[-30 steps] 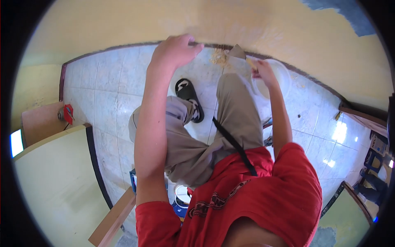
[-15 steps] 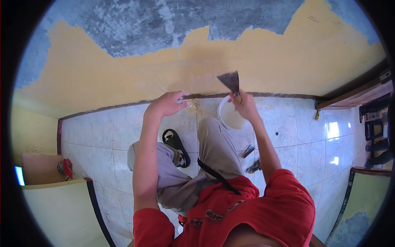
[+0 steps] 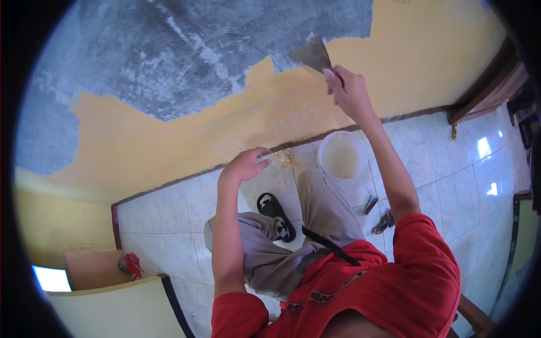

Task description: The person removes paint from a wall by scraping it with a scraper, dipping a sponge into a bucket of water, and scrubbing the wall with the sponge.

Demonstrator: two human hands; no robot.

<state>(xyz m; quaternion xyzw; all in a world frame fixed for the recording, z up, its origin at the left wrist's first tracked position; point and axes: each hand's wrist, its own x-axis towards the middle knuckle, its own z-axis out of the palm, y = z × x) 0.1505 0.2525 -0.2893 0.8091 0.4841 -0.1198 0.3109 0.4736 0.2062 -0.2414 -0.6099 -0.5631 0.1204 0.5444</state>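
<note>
My right hand is closed round the handle of a paint scraper. The scraper's wide metal blade points up and left, over the ragged edge between yellow paint and the bare grey patch of the wall. Whether the blade touches the wall, I cannot tell. A small pale bit shows at the blade's upper corner. Low by the foot of the wall, my left hand is empty, thumb and fingers apart. Beside it a small heap of paint scrapings lies on the floor.
A white bucket holding cloudy liquid stands against the wall base, right of my knee. On the tiled floor lie a small dark-and-blue object and a patterned item. A black sandal is on my foot. Wooden furniture stands at right.
My right hand has raised the scraper from above the bucket to the edge of the grey patch. The view has turned and shifted; my left hand keeps about the same place by the wall base.
</note>
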